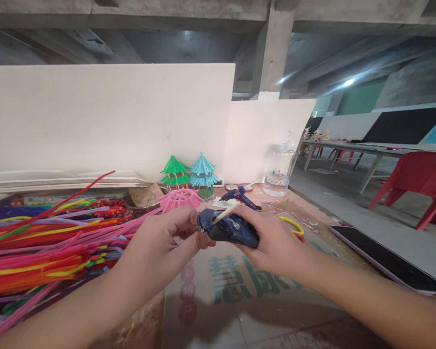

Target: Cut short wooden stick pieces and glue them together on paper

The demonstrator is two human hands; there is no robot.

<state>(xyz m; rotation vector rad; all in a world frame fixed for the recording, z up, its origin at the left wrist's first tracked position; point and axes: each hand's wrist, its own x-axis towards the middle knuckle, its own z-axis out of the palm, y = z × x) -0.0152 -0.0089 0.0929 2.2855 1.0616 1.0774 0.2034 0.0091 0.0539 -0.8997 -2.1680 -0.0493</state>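
Observation:
My right hand (269,232) is wrapped round a dark blue glue gun (236,229), with a pale glue stick (226,212) standing out of its rear end. My left hand (170,242) is closed, thumb and fingers curled against the glue gun's left end; whatever lies between them is hidden. Just beyond the left knuckles shows a pink pipe-cleaner roof (180,198), its near edge covered by the hand. Behind it stand a green pipe-cleaner pavilion (175,170) and a light blue one (202,174).
Bundles of colourful pipe cleaners (51,247) fill the left side. A second glue gun (241,196), yellow-handled scissors (292,225) and a clear plastic jar (277,174) lie beyond my hands. A phone (388,257) rests at the right edge. Printed cardboard (240,315) covers the tabletop.

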